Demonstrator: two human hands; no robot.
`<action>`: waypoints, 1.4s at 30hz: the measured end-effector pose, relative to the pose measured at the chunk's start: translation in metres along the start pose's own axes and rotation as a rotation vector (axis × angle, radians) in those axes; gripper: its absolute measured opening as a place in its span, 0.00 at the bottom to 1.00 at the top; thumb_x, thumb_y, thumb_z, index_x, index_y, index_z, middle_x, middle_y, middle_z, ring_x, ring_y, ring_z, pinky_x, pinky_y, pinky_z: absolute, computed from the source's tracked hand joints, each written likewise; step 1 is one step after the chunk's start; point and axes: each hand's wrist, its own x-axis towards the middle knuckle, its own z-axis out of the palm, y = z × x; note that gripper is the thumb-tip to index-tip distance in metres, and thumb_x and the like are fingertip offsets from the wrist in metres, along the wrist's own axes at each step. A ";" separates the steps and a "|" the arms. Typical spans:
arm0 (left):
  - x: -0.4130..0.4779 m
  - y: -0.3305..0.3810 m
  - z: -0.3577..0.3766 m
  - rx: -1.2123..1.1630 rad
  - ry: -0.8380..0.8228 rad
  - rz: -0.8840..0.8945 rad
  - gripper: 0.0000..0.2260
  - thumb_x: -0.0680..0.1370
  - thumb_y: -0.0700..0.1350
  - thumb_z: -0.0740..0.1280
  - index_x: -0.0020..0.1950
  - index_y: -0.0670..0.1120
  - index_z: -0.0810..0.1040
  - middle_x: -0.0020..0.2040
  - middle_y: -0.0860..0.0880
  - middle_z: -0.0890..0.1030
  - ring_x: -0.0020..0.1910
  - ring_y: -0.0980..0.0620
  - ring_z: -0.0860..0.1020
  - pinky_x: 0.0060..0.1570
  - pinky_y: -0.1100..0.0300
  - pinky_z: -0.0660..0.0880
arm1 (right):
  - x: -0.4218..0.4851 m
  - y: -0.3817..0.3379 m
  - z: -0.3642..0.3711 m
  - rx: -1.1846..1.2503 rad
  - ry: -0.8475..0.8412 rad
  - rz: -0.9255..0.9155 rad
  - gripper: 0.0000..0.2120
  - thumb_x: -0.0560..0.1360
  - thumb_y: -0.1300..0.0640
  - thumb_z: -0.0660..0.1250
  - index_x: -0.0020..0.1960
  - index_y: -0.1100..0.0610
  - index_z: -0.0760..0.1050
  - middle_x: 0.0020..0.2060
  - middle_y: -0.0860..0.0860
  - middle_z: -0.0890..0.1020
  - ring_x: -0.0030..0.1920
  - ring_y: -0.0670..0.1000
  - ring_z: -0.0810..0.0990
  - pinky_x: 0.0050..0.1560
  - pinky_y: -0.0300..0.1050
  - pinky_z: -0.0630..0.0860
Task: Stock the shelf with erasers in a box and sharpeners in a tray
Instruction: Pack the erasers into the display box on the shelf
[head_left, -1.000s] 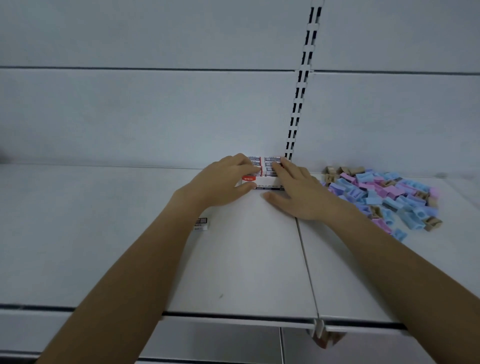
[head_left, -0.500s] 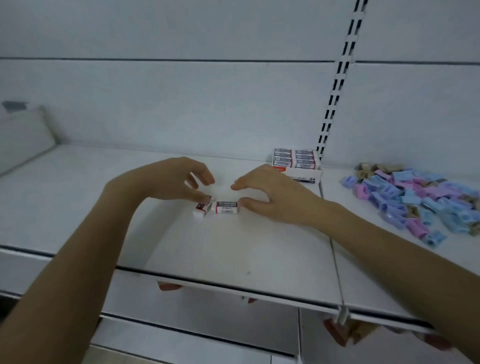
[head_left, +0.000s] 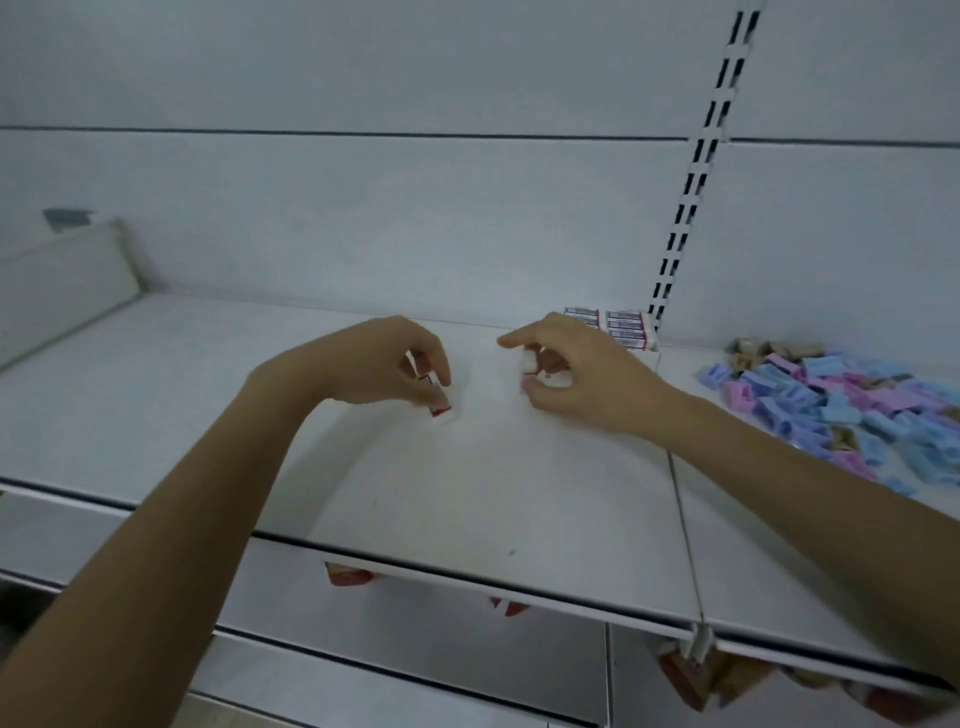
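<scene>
White shelf (head_left: 467, 493): left hand (head_left: 384, 364) pinches an eraser (head_left: 441, 409), right hand (head_left: 576, 382) a second eraser (head_left: 537, 370); sharpeners (head_left: 841, 400) at three o'clock.

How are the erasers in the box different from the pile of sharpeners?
The boxed erasers are white with dark labels; the sharpeners are blue, pink and tan. The boxed erasers sit packed in neat rows, while the sharpeners lie loose in a heap. Both rest on the same shelf.
</scene>
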 end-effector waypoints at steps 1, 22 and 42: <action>0.004 0.004 -0.001 -0.050 0.053 0.021 0.05 0.71 0.46 0.73 0.40 0.50 0.77 0.40 0.54 0.80 0.33 0.61 0.78 0.36 0.69 0.69 | -0.001 0.004 -0.008 0.029 0.048 0.020 0.16 0.71 0.66 0.67 0.57 0.55 0.76 0.42 0.47 0.72 0.43 0.44 0.77 0.50 0.38 0.74; 0.115 0.063 0.050 -0.208 0.295 0.225 0.04 0.74 0.46 0.69 0.40 0.48 0.76 0.35 0.59 0.75 0.35 0.65 0.71 0.35 0.78 0.64 | -0.043 0.068 -0.048 -0.108 0.355 0.315 0.07 0.74 0.58 0.67 0.52 0.56 0.79 0.48 0.48 0.80 0.51 0.47 0.73 0.48 0.32 0.64; 0.103 0.058 0.064 0.130 0.421 0.483 0.08 0.78 0.42 0.62 0.52 0.45 0.80 0.48 0.47 0.77 0.48 0.47 0.72 0.48 0.53 0.71 | -0.039 0.074 -0.036 -0.168 0.322 0.267 0.08 0.73 0.63 0.67 0.52 0.60 0.80 0.51 0.56 0.79 0.53 0.55 0.76 0.58 0.43 0.67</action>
